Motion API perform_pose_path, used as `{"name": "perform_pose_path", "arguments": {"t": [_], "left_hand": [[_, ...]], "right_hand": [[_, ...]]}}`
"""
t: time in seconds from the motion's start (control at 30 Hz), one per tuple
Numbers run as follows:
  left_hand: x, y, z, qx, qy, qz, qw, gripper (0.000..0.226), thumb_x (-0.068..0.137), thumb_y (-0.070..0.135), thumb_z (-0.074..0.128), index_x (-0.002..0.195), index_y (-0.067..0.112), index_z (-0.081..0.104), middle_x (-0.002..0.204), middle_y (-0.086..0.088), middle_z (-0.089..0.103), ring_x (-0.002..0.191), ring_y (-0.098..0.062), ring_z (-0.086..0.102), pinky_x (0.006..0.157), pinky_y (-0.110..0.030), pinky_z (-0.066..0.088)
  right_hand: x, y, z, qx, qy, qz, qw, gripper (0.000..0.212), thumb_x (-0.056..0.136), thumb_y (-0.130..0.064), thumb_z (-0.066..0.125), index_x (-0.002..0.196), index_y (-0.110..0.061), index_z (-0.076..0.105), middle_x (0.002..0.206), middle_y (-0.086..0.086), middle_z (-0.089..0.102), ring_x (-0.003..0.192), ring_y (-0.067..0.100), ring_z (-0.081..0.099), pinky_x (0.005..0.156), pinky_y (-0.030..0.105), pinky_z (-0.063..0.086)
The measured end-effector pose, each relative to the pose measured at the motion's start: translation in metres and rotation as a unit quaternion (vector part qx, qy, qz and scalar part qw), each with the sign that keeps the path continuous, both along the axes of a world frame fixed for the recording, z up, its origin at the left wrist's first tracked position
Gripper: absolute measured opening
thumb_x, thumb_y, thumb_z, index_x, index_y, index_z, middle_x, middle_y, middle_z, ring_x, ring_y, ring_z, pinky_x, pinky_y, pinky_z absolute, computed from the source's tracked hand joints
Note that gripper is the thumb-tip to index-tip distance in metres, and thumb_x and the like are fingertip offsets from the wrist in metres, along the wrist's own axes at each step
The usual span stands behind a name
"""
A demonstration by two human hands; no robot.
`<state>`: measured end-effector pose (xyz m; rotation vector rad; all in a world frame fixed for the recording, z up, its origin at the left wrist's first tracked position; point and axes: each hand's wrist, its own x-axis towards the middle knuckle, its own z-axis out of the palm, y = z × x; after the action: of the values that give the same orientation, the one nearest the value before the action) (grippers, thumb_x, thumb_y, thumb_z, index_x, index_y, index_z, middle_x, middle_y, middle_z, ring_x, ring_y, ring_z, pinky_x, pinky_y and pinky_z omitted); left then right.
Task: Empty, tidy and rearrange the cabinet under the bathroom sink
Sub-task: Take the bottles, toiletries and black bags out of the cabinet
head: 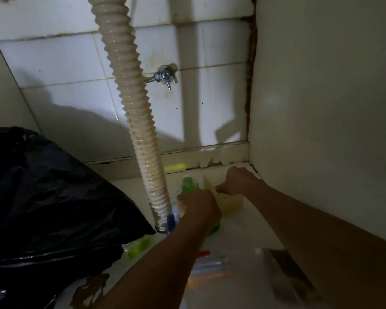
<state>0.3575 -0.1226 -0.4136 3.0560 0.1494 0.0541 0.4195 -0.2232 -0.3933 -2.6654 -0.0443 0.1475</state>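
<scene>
Your left hand (197, 205) grips the slippery green plastic bottle's (189, 184) waist while your right hand (239, 181) pinches the pale box (228, 200) rim by the cabinet floor's back-right corner.

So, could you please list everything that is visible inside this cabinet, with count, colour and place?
drain hose: one, beige, corrugated, hanging from the top to the cabinet floor at centre.
valve: one, chrome, on the tiled back wall, right of the hose.
plastic bag: one, black, bulky, at the left.
green bottle: one, clear with green liquid, beside the hose's foot.
yellow-green bottle: one, at the bag's edge, partly hidden.
pale box: one, cream, near the back right corner.
blurred items: count unclear, on the floor in front.
left hand: one, gripping the green bottle.
right hand: one, fingers curled at the pale box; grip unclear.
</scene>
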Motion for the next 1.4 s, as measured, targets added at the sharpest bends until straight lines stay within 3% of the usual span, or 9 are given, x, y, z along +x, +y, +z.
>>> {"name": "perform_pose_path", "arguments": {"t": [0.2, 0.33, 0.5, 0.63, 0.87, 1.03, 1.13, 1.27, 1.4], "left_hand": [[0.018, -0.002, -0.004, -0.025, 0.061, 0.063, 0.996, 0.036, 0.086, 0.046, 0.058, 0.104, 0.015, 0.058, 0.099, -0.002, 0.061, 0.098, -0.022, 0.059, 0.093, -0.039, 0.041], [0.024, -0.007, -0.007, -0.03, 0.07, 0.084, 0.994, 0.037, 0.085, 0.044, 0.06, 0.106, 0.013, 0.056, 0.101, -0.004, 0.06, 0.101, -0.023, 0.057, 0.097, -0.04, 0.04], [0.028, -0.006, -0.01, -0.135, 0.038, 0.112, 0.984, 0.025, 0.085, 0.036, 0.063, 0.084, 0.013, 0.054, 0.072, -0.001, 0.051, 0.067, -0.014, 0.053, 0.069, -0.026, 0.048], [0.028, 0.0, -0.006, -0.268, -0.007, 0.133, 0.954, 0.035, 0.083, 0.03, 0.07, 0.105, 0.008, 0.054, 0.079, -0.001, 0.053, 0.074, -0.015, 0.055, 0.065, -0.024, 0.047], [0.023, 0.008, 0.02, -0.458, -0.013, 0.154, 0.875, 0.062, 0.073, 0.03, 0.079, 0.12, -0.003, 0.055, 0.113, -0.019, 0.064, 0.1, -0.032, 0.064, 0.089, -0.041, 0.055], [-0.008, 0.013, 0.045, -0.631, -0.006, 0.156, 0.76, 0.055, 0.074, 0.023, 0.079, 0.116, -0.001, 0.052, 0.109, -0.018, 0.064, 0.089, -0.03, 0.066, 0.059, -0.03, 0.054], [-0.045, 0.018, 0.053, -0.703, 0.022, 0.159, 0.693, 0.039, 0.078, 0.026, 0.076, 0.098, 0.004, 0.051, 0.094, -0.015, 0.065, 0.07, -0.022, 0.065, 0.048, -0.025, 0.05], [-0.099, 0.027, 0.061, -0.795, 0.053, 0.127, 0.59, 0.037, 0.078, 0.024, 0.072, 0.104, 0.004, 0.055, 0.081, -0.013, 0.069, 0.069, -0.023, 0.064, 0.063, -0.031, 0.053], [-0.161, 0.042, 0.066, -0.834, 0.061, 0.077, 0.543, 0.041, 0.075, 0.021, 0.063, 0.11, 0.0, 0.059, 0.081, -0.014, 0.071, 0.065, -0.022, 0.069, 0.056, -0.029, 0.057]], "right_hand": [[-0.001, -0.005, -0.003, -0.053, 0.017, 0.029, 0.998, 0.059, 0.074, -0.041, 0.074, 0.117, -0.006, 0.054, 0.094, 0.006, 0.054, 0.086, 0.022, 0.057, 0.073, 0.03, 0.051], [-0.004, -0.006, -0.021, 0.03, 0.009, 0.002, 1.0, 0.068, 0.076, -0.041, 0.074, 0.124, -0.002, 0.047, 0.111, 0.01, 0.057, 0.083, 0.019, 0.051, 0.059, 0.026, 0.043], [-0.007, -0.009, -0.025, 0.063, -0.022, -0.015, 0.998, 0.04, 0.077, -0.043, 0.069, 0.088, -0.008, 0.053, 0.077, 0.003, 0.053, 0.063, 0.014, 0.05, 0.047, 0.023, 0.037], [-0.012, -0.028, -0.018, 0.2, 0.021, -0.089, 0.975, 0.052, 0.08, -0.046, 0.063, 0.11, -0.004, 0.055, 0.088, 0.006, 0.055, 0.075, 0.019, 0.052, 0.057, 0.024, 0.042], [-0.04, -0.063, -0.025, 0.414, 0.072, -0.215, 0.882, 0.062, 0.07, -0.043, 0.072, 0.115, -0.004, 0.055, 0.097, 0.012, 0.059, 0.092, 0.028, 0.059, 0.084, 0.041, 0.057], [-0.076, -0.074, -0.015, 0.57, 0.089, -0.252, 0.777, 0.058, 0.073, -0.037, 0.073, 0.116, -0.004, 0.052, 0.095, 0.011, 0.052, 0.101, 0.03, 0.055, 0.082, 0.041, 0.056], [-0.109, -0.067, -0.003, 0.705, 0.113, -0.214, 0.667, 0.046, 0.078, -0.03, 0.07, 0.117, -0.013, 0.052, 0.11, 0.014, 0.054, 0.107, 0.031, 0.055, 0.079, 0.039, 0.055], [-0.152, -0.058, 0.005, 0.779, 0.132, -0.133, 0.599, 0.032, 0.083, -0.021, 0.063, 0.114, -0.014, 0.057, 0.107, 0.013, 0.062, 0.094, 0.025, 0.06, 0.074, 0.032, 0.052], [-0.185, -0.039, 0.002, 0.82, 0.198, -0.038, 0.536, 0.072, 0.051, -0.017, 0.083, 0.116, -0.008, 0.053, 0.11, 0.015, 0.065, 0.101, 0.028, 0.062, 0.079, 0.036, 0.05]]}}
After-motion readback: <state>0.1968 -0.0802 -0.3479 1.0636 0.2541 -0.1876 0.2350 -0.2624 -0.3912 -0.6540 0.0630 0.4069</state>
